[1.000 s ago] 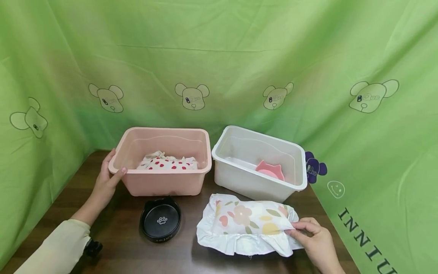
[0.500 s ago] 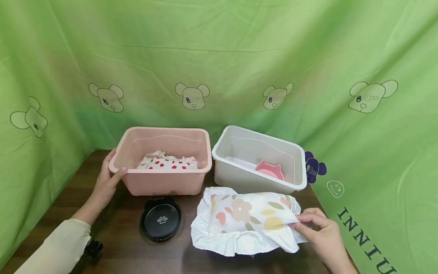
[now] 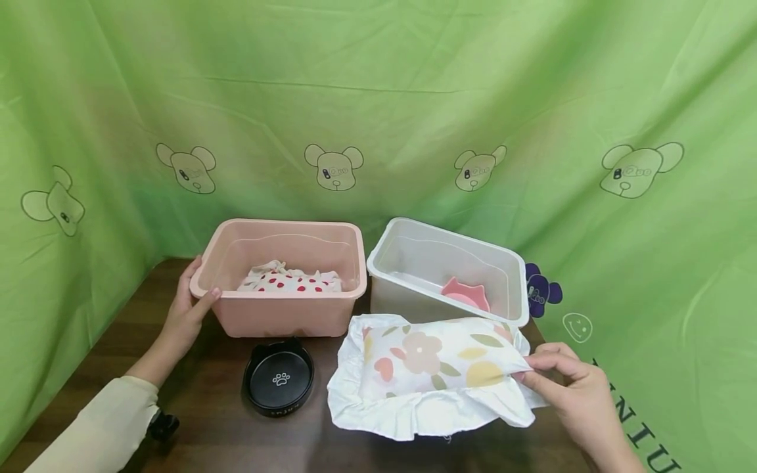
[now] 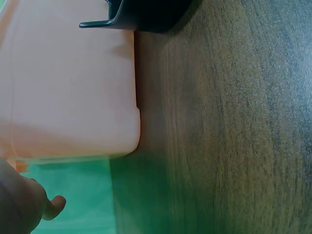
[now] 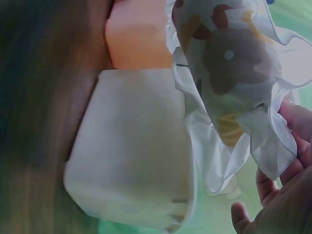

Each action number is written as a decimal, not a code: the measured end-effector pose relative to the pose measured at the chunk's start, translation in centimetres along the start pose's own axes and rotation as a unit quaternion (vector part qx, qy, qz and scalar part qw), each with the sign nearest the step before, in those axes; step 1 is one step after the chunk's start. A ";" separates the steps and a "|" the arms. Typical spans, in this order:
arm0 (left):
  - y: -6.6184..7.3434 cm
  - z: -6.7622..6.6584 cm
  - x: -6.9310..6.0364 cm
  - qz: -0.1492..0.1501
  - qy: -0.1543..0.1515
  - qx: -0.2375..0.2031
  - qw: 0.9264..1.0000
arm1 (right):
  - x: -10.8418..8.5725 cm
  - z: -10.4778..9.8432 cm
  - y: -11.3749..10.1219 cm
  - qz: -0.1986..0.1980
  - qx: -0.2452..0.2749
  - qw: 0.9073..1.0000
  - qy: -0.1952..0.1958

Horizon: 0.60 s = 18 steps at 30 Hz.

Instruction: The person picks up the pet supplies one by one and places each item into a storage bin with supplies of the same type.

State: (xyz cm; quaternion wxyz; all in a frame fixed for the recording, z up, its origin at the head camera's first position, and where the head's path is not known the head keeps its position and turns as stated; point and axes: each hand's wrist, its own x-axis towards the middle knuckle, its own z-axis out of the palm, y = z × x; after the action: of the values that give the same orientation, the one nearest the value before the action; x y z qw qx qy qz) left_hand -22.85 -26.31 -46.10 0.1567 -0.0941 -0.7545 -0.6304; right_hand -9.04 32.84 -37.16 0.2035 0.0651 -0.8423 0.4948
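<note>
From where I sit at a distance, I have the right hand (image 3: 582,394) pinching one corner of the floral pillow (image 3: 422,368) between thumb and forefinger. The pillow seems to be up off the brown table (image 3: 248,447), just in front of the white bin (image 3: 396,301) and hiding part of its near wall. I judge that the corner is taken because the thin ruffle gives an easy pinch, while the stuffed middle would need a wider hand; the cost is that the far end may sag. My left hand (image 3: 182,315) grips the near left corner of the pink bin (image 3: 284,317), thumb over the rim and fingers along the outer side, probably to steady it; how hard it squeezes I cannot tell. The bins stand side by side with mouths up, which leaves both easy to reach into from the front. Counting, I get two bins, two bowls and two ruffled cloth pieces. The black bowl (image 3: 279,381) sits on the table before the pink bin, and the pink bowl (image 3: 467,294) lies inside the white one. The red-spotted cloth piece (image 3: 296,283) is in the pink bin. Five pale bear heads (image 3: 333,168) mark the green curtain (image 3: 378,85) behind.
</note>
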 end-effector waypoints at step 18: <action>0.4 0.1 0.0 -0.013 0.005 -0.007 1.000 | 3.8 -1.3 -4.3 -0.019 0.200 0.980 0.018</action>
State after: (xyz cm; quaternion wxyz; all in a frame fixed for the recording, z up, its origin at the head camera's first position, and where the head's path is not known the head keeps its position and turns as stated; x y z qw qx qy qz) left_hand -22.78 -26.11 -45.77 0.1513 -0.0823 -0.7505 -0.6380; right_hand -10.78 32.16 -31.55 0.2106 0.1114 -0.7214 0.6503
